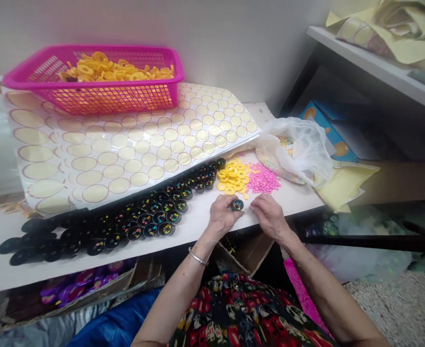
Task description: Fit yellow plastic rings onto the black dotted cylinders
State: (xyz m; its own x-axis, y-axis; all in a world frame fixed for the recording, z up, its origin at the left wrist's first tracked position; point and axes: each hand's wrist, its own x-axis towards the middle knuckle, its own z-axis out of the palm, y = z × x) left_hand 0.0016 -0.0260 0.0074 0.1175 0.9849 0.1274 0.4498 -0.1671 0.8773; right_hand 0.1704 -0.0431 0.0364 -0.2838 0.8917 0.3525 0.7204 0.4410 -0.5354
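Note:
My left hand (224, 215) is wrapped round a small round black cup (237, 205) with bright coloured bits inside, its open top facing up. Close on the right, my right hand (269, 215) has its fingertips pinched together; whatever they hold, if anything, is too small to make out. Just beyond both hands lie a pile of yellow rings (233, 176) and, touching it, a heap of small pink pieces (263, 178). Rows of similar black cups (150, 218) stand to the left, many with coloured bits in them.
Sheets of round stickers (149, 159) cover the table's back, under a pink basket (107, 99) of yellow rings. A white plastic bag (312, 149) sits at the right, near a shelf (382, 62). Below the table edge are a cardboard box (250, 250) and purple items (86, 278).

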